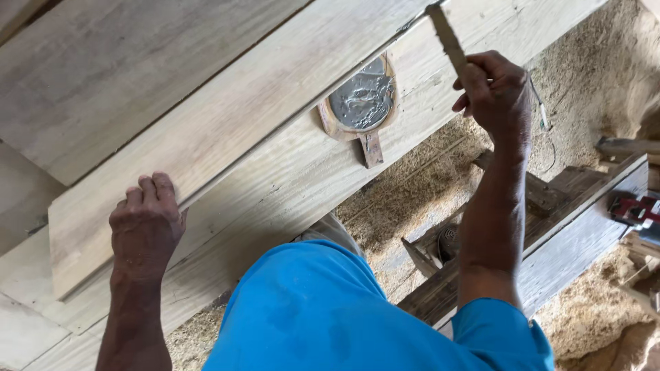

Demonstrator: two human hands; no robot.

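Head view only. Left hand [146, 223] at eight o'clock, flat and spread on the edge of the upper plank [227, 130], fingers resting, nothing clamped. Right hand [496, 93] at two o'clock, raised well apart from the other and closed around a thin flat strip [445, 33] slanting up toward twelve o'clock; ruler or blade, cannot tell. Upper plank lying across a wider lower plank [289, 185], long edges nearly lined up. Judged from this: planks already laid together and steadied, strip not yet set down on the wood, no mark visible on the surface. One round metal disc on a wooden paddle [362, 104] near one o'clock, touching the lower plank. Sawdust [412, 199] thick below at four o'clock. Count: two hands, two stacked planks, one strip, one disc.
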